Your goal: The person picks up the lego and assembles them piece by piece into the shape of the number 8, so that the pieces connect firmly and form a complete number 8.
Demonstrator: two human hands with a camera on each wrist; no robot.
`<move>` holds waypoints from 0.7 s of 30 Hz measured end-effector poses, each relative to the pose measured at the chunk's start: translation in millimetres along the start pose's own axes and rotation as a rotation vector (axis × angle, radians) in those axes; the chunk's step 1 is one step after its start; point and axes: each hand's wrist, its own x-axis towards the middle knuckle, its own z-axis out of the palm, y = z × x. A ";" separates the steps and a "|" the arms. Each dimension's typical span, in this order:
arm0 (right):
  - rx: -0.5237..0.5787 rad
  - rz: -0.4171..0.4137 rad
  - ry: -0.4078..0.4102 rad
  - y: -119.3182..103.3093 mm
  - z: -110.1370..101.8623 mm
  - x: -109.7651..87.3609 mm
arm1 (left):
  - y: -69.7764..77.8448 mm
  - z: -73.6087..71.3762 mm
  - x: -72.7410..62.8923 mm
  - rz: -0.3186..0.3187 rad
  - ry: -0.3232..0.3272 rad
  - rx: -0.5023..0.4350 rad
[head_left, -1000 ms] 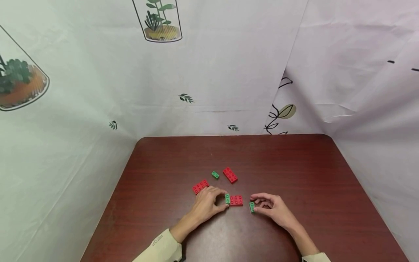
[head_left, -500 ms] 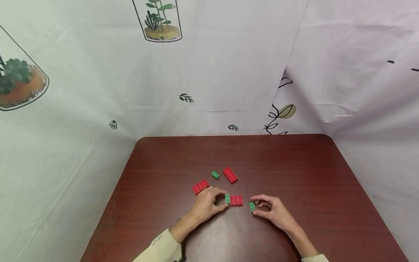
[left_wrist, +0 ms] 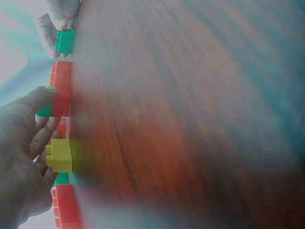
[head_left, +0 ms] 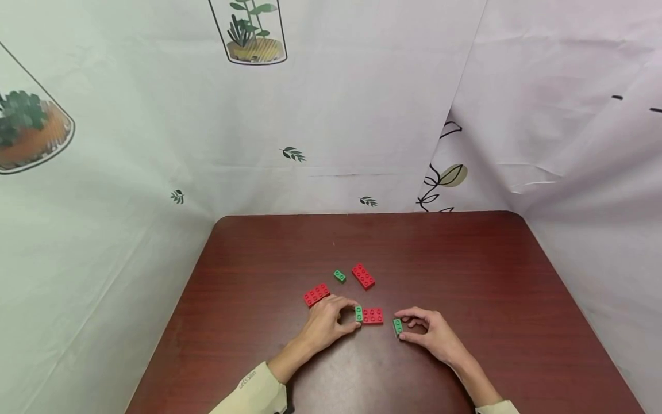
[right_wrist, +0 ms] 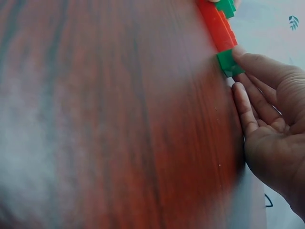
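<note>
My left hand [head_left: 329,318] pinches a small green building brick [head_left: 359,314] between thumb and fingertips. That brick sits on the left end of a red building brick [head_left: 373,317], which stands on the table. To the right, my right hand [head_left: 433,333] holds another green brick [head_left: 397,327] by its ends, thumb at the near end and forefinger at the far end. A gap separates it from the red brick. In the left wrist view a yellow brick [left_wrist: 60,155] stands beside the left hand's curled fingers; the head view hides it.
Beyond the left hand lies a second red brick [head_left: 316,295], partly covered by that hand. Further back are a small green brick [head_left: 339,276] and a slanted red brick [head_left: 363,276]. The brown table [head_left: 445,247] meets patterned white cloth [head_left: 331,115] at the back and sides.
My right thumb has shifted from the side of its green brick to the near end. The left hand and the other bricks stay where they were.
</note>
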 end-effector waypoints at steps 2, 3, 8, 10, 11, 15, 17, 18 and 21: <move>-0.008 -0.008 0.000 0.5 0.0 0.1 | -0.2 0.3 -0.1 0.003 0.001 -0.002; -0.013 -0.012 0.001 0.6 0.0 0.2 | -0.3 0.5 -0.2 0.003 0.000 -0.002; -0.080 -0.046 0.008 0.6 0.9 0.4 | -1.6 1.3 -0.1 0.006 -0.006 -0.002; -0.139 -0.072 0.016 -0.1 1.8 0.7 | -1.7 1.0 0.0 0.006 -0.007 -0.001; -0.169 -0.085 0.020 -0.7 2.2 1.0 | -1.6 0.8 0.0 0.007 -0.006 -0.001; -0.243 -0.123 0.038 -2.5 3.8 1.9 | -0.9 0.1 0.0 0.007 -0.005 -0.003; -0.241 -0.122 0.044 -2.8 4.1 2.0 | -0.8 0.2 -0.1 0.007 -0.006 -0.003; -0.236 -0.118 0.047 -2.8 4.2 2.0 | -0.7 0.3 -0.1 0.008 -0.007 -0.003; -0.206 -0.095 0.049 -2.6 4.8 2.0 | -0.8 -0.3 -0.2 0.010 -0.008 -0.004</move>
